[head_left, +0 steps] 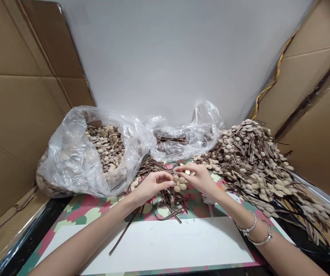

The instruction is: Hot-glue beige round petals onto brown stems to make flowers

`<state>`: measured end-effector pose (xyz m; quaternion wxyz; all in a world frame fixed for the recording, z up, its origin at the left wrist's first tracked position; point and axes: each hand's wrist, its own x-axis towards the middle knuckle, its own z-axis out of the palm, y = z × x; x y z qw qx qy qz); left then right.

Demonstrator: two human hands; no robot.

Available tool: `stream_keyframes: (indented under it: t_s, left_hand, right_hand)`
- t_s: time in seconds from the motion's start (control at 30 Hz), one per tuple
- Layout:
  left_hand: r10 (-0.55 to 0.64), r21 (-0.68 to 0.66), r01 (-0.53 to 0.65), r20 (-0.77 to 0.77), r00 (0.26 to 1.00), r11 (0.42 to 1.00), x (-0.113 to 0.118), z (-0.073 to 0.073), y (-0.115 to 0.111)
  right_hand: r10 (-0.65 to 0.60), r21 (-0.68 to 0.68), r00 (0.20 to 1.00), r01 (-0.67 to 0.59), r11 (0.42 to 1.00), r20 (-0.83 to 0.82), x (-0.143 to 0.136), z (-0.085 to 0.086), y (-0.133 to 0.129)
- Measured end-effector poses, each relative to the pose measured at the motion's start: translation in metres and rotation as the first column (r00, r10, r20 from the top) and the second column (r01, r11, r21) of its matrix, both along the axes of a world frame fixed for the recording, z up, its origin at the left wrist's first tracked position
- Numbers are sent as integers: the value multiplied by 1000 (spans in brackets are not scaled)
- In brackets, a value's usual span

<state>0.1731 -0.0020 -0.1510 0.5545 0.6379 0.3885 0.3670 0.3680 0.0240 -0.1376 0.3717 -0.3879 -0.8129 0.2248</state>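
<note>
Between my hands is a beige flower-shaped piece (180, 184) with rounded, fuzzy-looking petals. My left hand (150, 186) pinches its left side between thumb and fingers. At its top edge, the thumb and index finger of my right hand (202, 179) are closed together. What they grip there is too small to make out, perhaps a thin strip at the flower. Below and behind both hands lies a loose tangle of narrow brown strips (156, 166), with some ends trailing onto the white board (153, 243).
On the left, a clear plastic bag (75, 161) is filled with beige flower pieces (107, 147). Another plastic bag (193, 142) at the back contains brown strips. A large heap of flowers with strips (251, 153) lies right. Cardboard walls (23, 96) flank the patterned table cover (87, 207).
</note>
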Motion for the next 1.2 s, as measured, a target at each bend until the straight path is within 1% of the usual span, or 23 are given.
stream_keyframes:
  t_s: [0.07, 0.1, 0.17, 0.23, 0.33, 0.47, 0.53, 0.6, 0.67, 0.73, 0.77, 0.83, 0.9, 1.03, 1.13, 1.2]
  left_hand:
    - [25, 14, -24, -45, 999, 1000, -1, -1, -1]
    - [33, 22, -32, -62, 998, 999, -2, -2, -1]
    - [44, 56, -39, -95, 995, 998, -4, -3, -1]
    - [54, 111, -39, -134, 990, 993, -5, -3, -2]
    - [67, 204, -25, -203, 977, 979, -5, 0, -4]
    - [69, 274, 11, -280, 958, 962, -4, 4, -8]
    - [73, 284, 8, -274, 959, 959, -4, 3, -7]
    - [88, 264, -28, -222, 971, 964, -5, 1, -5]
    - [66, 169, -42, -136, 989, 985, -6, 0, -3]
    - [-12, 14, 12, -45, 999, 1000, -6, -2, -3]
    - [-54, -54, 54, -5, 999, 997, -6, -3, -3]
    - [-105, -132, 109, 42, 994, 985, -4, -4, -6]
    - [-97, -144, 102, 39, 995, 984, -2, -5, -8]
    - [-5, -109, 1, -30, 1000, 994, 1, -4, -10]
    - [49, -94, -58, -91, 995, 994, 2, -5, -10]
    - [65, -116, -74, -83, 994, 990, 4, -8, -11]
  right_hand:
    - [0, 16, 997, -1, 1000, 72, 1, -1, 0]
    - [13, -15, 996, -11, 1000, 88, 1, 0, -1]
    - [57, -143, 996, -46, 989, 75, 1, 2, -2]
    - [112, -272, 993, -100, 957, 27, 2, 4, -4]
    - [166, -371, 986, -157, 915, -7, 1, 4, -5]
    - [129, -453, 989, -145, 880, -67, -1, -1, -5]
    - [88, -473, 989, -133, 871, -115, -1, -2, -4]
    - [44, -489, 988, -113, 865, -150, 1, -2, -3]
    - [12, -512, 981, -110, 852, -191, 3, 1, -3]
    - [10, -530, 971, -139, 836, -240, 4, 5, -3]
    - [20, -533, 966, -160, 831, -259, 4, 6, -4]
    - [47, -536, 959, -196, 821, -279, 3, 7, -6]
    - [52, -548, 958, -204, 811, -281, 1, 6, -6]
    - [3, -590, 967, -159, 792, -256, 0, 2, -6]
    - [0, -595, 979, -124, 794, -204, -1, -1, -5]
    - [0, -592, 985, -103, 800, -172, -1, -3, -5]
